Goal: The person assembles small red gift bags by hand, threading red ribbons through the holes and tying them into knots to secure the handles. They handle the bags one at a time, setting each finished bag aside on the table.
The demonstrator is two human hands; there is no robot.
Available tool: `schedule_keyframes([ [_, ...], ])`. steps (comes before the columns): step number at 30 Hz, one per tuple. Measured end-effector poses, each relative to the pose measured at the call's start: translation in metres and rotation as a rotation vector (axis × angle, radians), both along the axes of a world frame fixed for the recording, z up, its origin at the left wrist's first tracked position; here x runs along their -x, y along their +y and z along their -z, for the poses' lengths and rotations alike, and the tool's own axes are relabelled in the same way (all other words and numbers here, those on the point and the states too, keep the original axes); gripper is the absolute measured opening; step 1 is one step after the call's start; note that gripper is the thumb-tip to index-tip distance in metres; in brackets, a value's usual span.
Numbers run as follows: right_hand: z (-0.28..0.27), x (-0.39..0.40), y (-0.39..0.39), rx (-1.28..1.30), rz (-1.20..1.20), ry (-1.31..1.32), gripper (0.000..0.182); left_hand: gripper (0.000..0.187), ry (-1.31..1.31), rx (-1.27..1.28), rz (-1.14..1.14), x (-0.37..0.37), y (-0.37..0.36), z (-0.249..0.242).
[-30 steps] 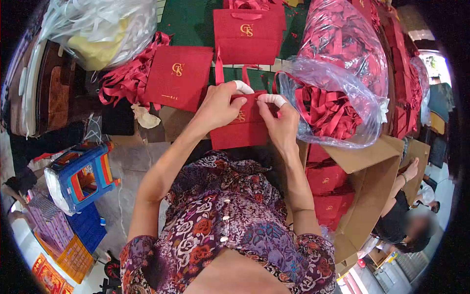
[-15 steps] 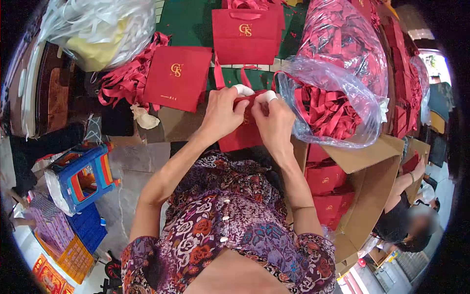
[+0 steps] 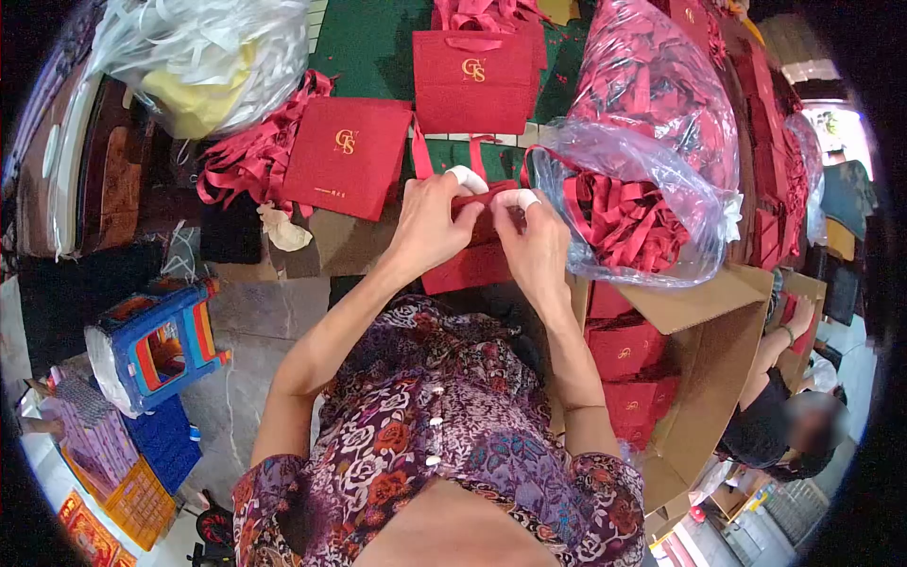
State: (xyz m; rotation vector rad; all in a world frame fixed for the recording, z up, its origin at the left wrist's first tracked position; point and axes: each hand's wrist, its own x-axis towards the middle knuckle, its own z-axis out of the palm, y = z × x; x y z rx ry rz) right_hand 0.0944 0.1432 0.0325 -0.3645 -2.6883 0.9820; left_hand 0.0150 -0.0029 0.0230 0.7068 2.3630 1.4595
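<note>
Head view: plastic bag (image 3: 704, 236) sits beside right hand (image 3: 537, 244).

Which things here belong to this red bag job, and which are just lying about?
Likely part of the job:
- red bag between left hand and right hand
- flat bags
- red ribbons in clear plastic
- box with red bags inside

Apparently just lying about:
- crumpled scrap
- blue plastic frame
- orange crate

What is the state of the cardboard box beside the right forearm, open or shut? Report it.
Open: the cardboard box has its flap turned back, and red bags show inside.
</note>
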Motion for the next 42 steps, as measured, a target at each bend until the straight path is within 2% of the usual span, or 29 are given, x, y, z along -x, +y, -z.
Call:
schedule_keyframes([
  [2,0.003,0.001,-0.003,0.008,-0.003,0.062,0.009,0.016,0.027,0.028,0.008,0.001,-0.001,-0.003],
  [5,0.002,0.001,-0.005,0.055,0.007,0.008,0.010,0.020,0.091,0.043,0.020,0.002,-0.006,0.000],
  [8,0.003,0.000,0.001,0.174,-0.004,-0.016,0.011,0.021,0.112,0.032,0.017,0.001,-0.008,0.003],
  [10,-0.003,0.001,0.008,0.363,-0.043,-0.015,0.013,0.021,0.104,0.036,0.008,-0.001,-0.008,0.002],
  [12,-0.021,0.009,0.017,0.208,-0.046,-0.020,0.016,0.020,0.220,0.108,0.007,-0.006,-0.008,0.003],
  [14,-0.030,0.015,0.025,0.051,-0.177,-0.042,0.015,0.019,0.295,0.095,0.001,-0.013,-0.006,0.002],
  [15,-0.028,0.020,0.029,0.050,-0.174,-0.043,0.015,0.018,0.369,0.083,-0.006,-0.017,-0.006,0.001],
  [17,-0.022,0.029,0.039,0.056,-0.355,-0.278,0.014,0.018,0.451,0.087,0.009,-0.023,-0.005,-0.002],
  [18,-0.023,0.033,0.042,0.054,-0.355,-0.276,0.014,0.018,0.534,0.093,0.018,-0.024,-0.005,-0.004],
  [20,-0.027,0.040,0.049,0.354,-0.458,-0.396,0.014,0.016,0.562,0.080,0.003,-0.026,-0.006,-0.005],
  [21,-0.019,0.042,0.053,0.521,-0.490,-0.367,0.015,0.014,0.611,0.083,-0.023,-0.025,-0.007,-0.007],
  [24,-0.020,0.041,0.058,0.614,-0.504,-0.337,0.016,0.009,0.676,0.081,-0.051,-0.023,-0.008,-0.007],
  [26,-0.025,0.040,0.056,0.614,-0.487,-0.361,0.015,0.009,0.760,0.088,-0.032,-0.023,-0.009,-0.003],
  [29,-0.023,0.039,0.056,0.474,-0.510,-0.271,0.013,0.011,0.817,0.116,-0.042,-0.025,-0.008,-0.002],
  [31,-0.018,0.043,0.062,0.342,-0.633,-0.239,0.012,0.012,0.843,0.100,-0.038,-0.023,-0.007,-0.001],
  [32,-0.017,0.043,0.062,0.344,-0.632,-0.240,0.012,0.013,0.870,0.090,-0.038,-0.022,-0.007,0.000],
  [33,-0.015,0.044,0.060,0.454,-0.589,-0.260,0.014,0.013,0.869,0.091,-0.036,-0.019,-0.007,-0.001],
  [34,-0.013,0.044,0.059,0.564,-0.544,-0.280,0.017,0.011,0.823,0.081,-0.026,-0.015,-0.007,-0.002],
  [35,-0.004,0.045,0.057,0.565,-0.544,-0.281,0.017,0.010,0.777,0.072,-0.015,-0.014,-0.007,-0.003],
  [37,0.012,0.050,0.054,0.683,-0.329,-0.179,0.019,0.011,0.701,0.060,0.020,-0.013,-0.007,-0.003],
  [38,0.014,0.054,0.056,0.685,-0.327,-0.180,0.019,0.013,0.622,0.049,0.056,-0.014,-0.007,-0.003],
  [40,0.015,0.063,0.058,0.633,-0.181,-0.016,0.015,0.014,0.637,0.070,0.057,-0.013,-0.004,-0.004],
  [42,0.013,0.059,0.054,0.611,-0.120,0.013,0.016,0.015,0.549,0.054,-0.055,-0.008,0.002,-0.003],
])
